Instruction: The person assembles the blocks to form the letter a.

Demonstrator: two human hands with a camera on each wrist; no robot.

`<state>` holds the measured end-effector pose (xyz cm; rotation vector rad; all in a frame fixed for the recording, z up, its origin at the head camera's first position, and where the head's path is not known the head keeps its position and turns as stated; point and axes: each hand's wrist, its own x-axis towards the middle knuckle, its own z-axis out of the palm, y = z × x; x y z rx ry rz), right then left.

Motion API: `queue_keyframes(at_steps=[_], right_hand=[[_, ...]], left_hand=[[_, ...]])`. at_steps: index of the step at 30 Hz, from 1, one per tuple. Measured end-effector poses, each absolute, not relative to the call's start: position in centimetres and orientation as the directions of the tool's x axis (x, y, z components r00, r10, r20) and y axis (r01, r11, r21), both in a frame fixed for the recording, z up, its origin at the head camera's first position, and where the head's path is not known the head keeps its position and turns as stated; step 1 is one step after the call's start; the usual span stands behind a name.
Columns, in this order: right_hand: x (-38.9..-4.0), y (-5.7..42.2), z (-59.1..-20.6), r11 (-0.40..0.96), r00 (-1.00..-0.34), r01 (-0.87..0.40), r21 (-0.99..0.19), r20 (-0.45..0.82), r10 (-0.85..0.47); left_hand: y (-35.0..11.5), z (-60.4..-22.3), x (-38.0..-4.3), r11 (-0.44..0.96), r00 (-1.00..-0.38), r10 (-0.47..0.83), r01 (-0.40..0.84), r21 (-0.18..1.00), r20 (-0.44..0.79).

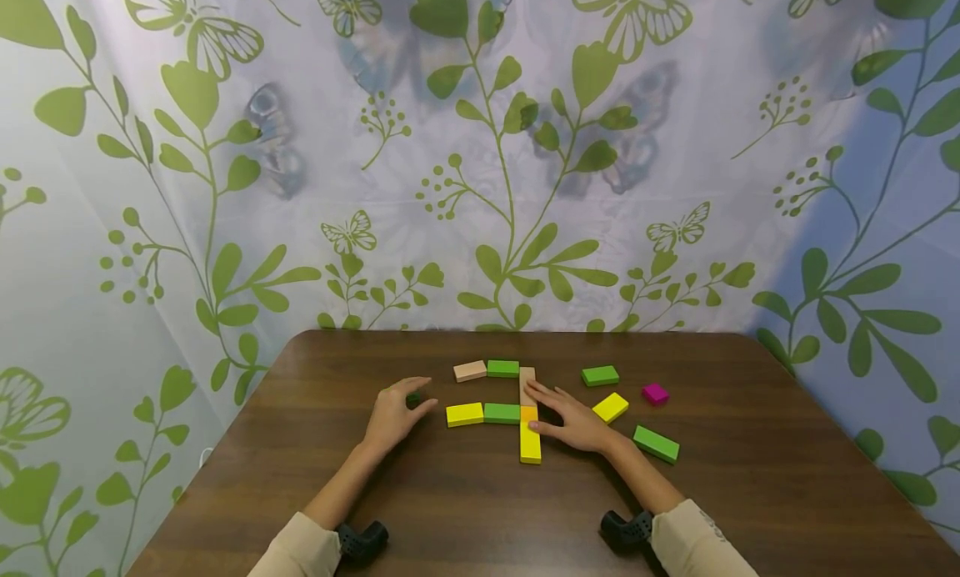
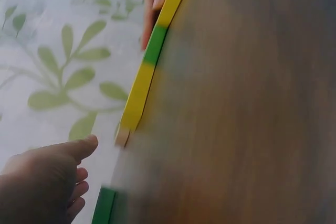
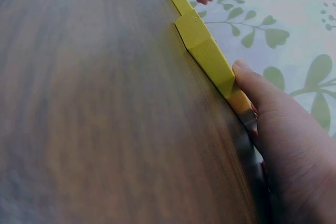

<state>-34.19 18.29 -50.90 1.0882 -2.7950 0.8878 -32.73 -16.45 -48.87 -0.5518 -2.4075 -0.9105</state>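
Note:
My left hand [image 1: 393,414] hovers around a dark green block [image 1: 413,399] at the left, mostly hidden behind it. In the left wrist view that green block [image 2: 104,207] lies beyond the loosely bent fingers, thumb apart from it. My right hand [image 1: 577,418] stretches its fingers onto a beige block [image 1: 527,375]. Its thumb touches the yellow block [image 1: 530,448] near an orange piece [image 1: 528,413]; these form one upright line. Against this line's left side stands a green block [image 1: 502,413], followed by a yellow block [image 1: 465,414]. Higher up sit another green block [image 1: 503,368] and beige block [image 1: 470,371].
Right of the line, loose blocks lie on the brown table [image 1: 450,510]: a green one [image 1: 600,376], a yellow one [image 1: 611,407], a magenta one [image 1: 655,394] and a longer green one [image 1: 656,444]. A leaf-patterned curtain [image 1: 300,227] hangs behind the table's far edge.

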Motion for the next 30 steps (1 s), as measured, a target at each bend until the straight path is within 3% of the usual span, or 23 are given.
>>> queue_keyframes(at_steps=[6, 14, 23, 30], right_hand=[[-34.1, 18.4, -50.8, 0.59, -0.754, -0.631, -0.504, 0.218, -0.62], [-34.1, 18.3, -50.8, 0.584, -0.748, -0.637, -0.503, 0.221, -0.626], [-34.0, 18.1, -50.8, 0.59, -0.758, -0.623, -0.513, 0.208, -0.619], [-34.1, 18.2, -50.8, 0.584, -0.752, -0.631, -0.51, 0.218, -0.622]], left_hand=[[-19.7, -49.2, -33.5, 0.738, -0.8, 0.134, 0.475, 0.48, 0.585], [-21.8, -49.9, -33.5, 0.756, -0.868, 0.161, 0.415, 0.506, 0.47], [-21.1, -49.8, -33.0, 0.718, -0.839, 0.162, 0.461, 0.521, 0.519], [-20.0, -49.8, -31.9, 0.704, -0.839, 0.241, 0.497, 0.507, 0.488]])
